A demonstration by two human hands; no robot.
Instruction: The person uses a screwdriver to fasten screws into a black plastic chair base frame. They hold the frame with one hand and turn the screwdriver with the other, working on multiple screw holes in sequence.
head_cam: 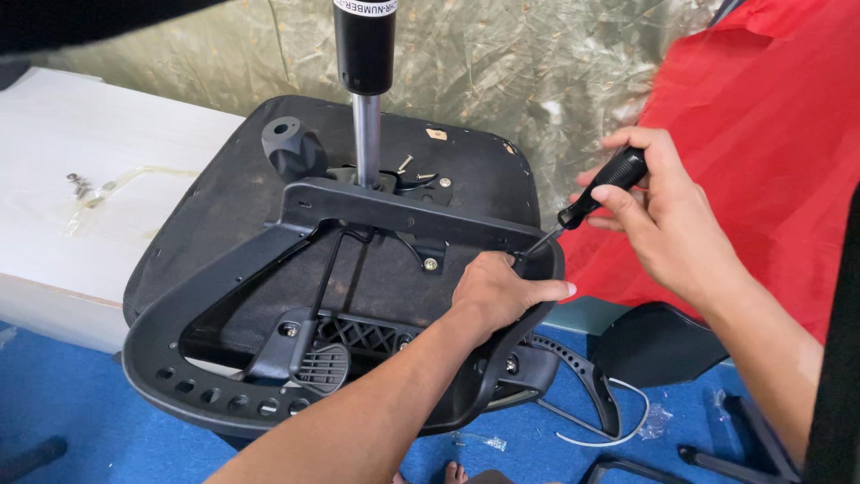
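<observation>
Clearly, from the head view, your left hand presses flat, fingers together, on the stiff black plastic chair frame, which lies upturned on the seat by the white tabletop. Your right hand is clamped on the black-handled screwdriver. The frame looks bulky and rigid; hold its thick rim.
</observation>
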